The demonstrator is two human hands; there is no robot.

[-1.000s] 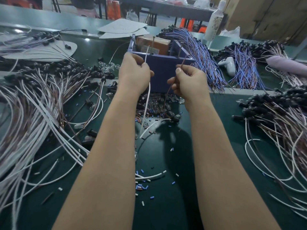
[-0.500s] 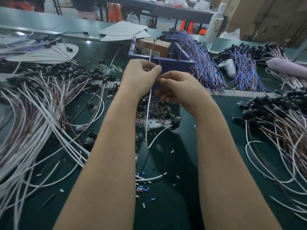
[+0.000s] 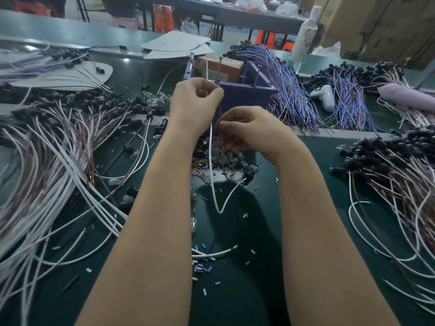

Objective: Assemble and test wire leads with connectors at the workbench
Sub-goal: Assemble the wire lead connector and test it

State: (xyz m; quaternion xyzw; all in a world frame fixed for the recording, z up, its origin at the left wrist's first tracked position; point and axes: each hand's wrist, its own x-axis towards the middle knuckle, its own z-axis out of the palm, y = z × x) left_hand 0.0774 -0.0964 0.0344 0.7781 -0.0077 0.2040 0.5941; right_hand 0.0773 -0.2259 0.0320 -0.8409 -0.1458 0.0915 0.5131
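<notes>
Wires, two: left hand (image 3: 193, 103) grips white wire (image 3: 212, 175), right hand (image 3: 255, 134) pinches brown wire (image 3: 220, 110).

No text can be read. The cardboard box (image 3: 220, 66), toward the bench's far edge at the middle, carries a white label (image 3: 218, 76) with dark print, but the print is too small and blurred to make out. The white bottle (image 3: 306, 35) at the far edge, toward the right corner, shows a printed pattern with no legible words. No brand, number or sign is legible anywhere else.
</notes>
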